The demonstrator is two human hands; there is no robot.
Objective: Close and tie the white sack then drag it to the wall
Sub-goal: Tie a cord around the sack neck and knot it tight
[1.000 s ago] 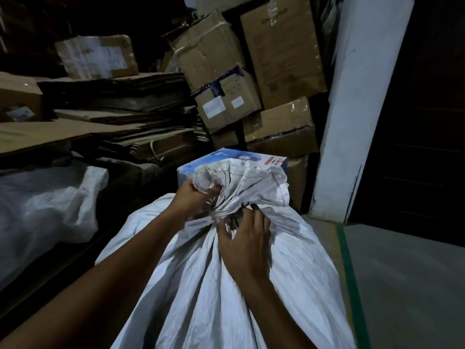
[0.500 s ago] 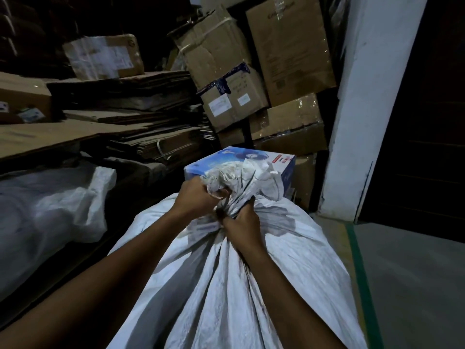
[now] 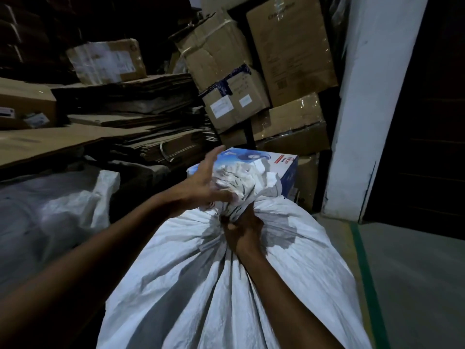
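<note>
Fingers (image 3: 232, 226) of the right hand (image 3: 241, 231) clenched the sack (image 3: 226, 285) neck mid-frame, keeping it gathered; the left hand (image 3: 205, 185) lay spread, thumb pressing the bunched top.

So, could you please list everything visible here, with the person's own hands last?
white sack: one, white, centre foreground, neck bunched
second sack: one, whitish, left
blue box: one, blue and white, just behind the sack
cardboard boxes: several, brown, stacked behind
flattened cardboard: a pile, brown, left
pillar: one, white, right
floor stripe: one, green, right
left hand: open, against the bunched top
right hand: shut on the neck
</note>
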